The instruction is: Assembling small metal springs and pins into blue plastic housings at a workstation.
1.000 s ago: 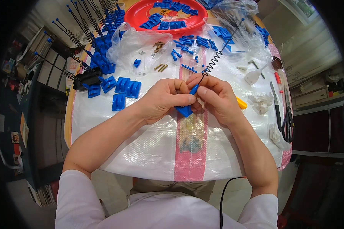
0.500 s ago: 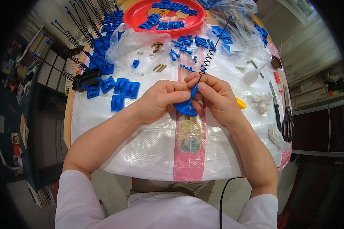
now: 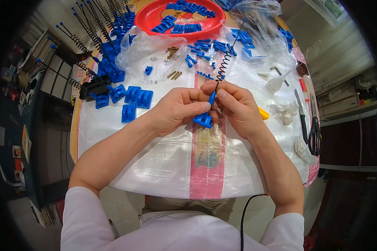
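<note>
Over the middle of the table my two hands hold one assembly: a blue plastic base (image 3: 202, 121), a tapered blue stem (image 3: 212, 98) and a black coil-spring rod (image 3: 223, 66) with a small blue tip. My left hand (image 3: 176, 106) is closed, its thumb pressed against the stem just above the base. My right hand (image 3: 237, 102) pinches with thumb and fingers at the stem's upper end, where the black wire enters. Some fingertips of both hands are hidden behind the stem. The spring rod leans away and to the right.
Left of my hands lie loose blue bases (image 3: 138, 97) and many finished spring pieces (image 3: 111, 54). Brass screws (image 3: 174, 75), blue stems (image 3: 203, 50) and a red basin (image 3: 140, 25) lie beyond. At right are a knife (image 3: 301, 115), scissors (image 3: 315, 136) and a white squeeze bottle (image 3: 275, 85).
The assembly has turned in my hands: the base's side with a brass screw end no longer shows. The rod's tip has swung slightly left. Both hands stay in nearly the same place.
</note>
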The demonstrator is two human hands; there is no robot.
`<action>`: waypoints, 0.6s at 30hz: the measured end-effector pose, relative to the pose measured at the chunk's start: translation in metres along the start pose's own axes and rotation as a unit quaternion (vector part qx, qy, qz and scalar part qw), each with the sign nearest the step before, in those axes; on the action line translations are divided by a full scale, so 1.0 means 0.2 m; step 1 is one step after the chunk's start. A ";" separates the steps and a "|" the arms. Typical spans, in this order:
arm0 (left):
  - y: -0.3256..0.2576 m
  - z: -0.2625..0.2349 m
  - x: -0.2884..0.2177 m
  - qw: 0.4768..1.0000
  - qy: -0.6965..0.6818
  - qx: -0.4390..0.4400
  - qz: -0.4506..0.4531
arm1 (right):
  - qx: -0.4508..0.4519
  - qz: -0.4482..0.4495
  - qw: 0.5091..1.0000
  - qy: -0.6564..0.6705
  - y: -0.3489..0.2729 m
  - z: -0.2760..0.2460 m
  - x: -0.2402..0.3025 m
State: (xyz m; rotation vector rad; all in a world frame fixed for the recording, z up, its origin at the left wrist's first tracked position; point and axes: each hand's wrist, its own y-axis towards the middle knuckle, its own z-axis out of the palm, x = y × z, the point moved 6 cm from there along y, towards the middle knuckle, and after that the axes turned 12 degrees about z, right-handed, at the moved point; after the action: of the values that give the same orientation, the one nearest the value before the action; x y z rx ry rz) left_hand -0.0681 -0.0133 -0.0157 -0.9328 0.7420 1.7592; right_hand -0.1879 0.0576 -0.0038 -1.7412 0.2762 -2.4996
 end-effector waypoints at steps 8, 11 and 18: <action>0.00 -0.02 0.00 0.999 0.030 -0.023 -0.003 | -0.047 -0.020 0.999 0.006 0.01 -0.09 0.00; 0.03 -0.03 -0.03 0.996 -0.016 -0.041 0.071 | -0.035 -0.036 0.995 0.087 0.02 -0.11 0.02; 0.02 -0.04 -0.09 0.980 0.074 -0.084 0.166 | -0.033 -0.083 0.985 0.146 0.03 -0.14 0.04</action>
State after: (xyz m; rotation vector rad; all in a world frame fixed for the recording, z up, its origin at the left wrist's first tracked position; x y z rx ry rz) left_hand -0.0659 -0.0299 -0.0041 -1.1133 0.8964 2.0849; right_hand -0.2171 0.0529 -0.0071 -1.4676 0.2440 -2.8991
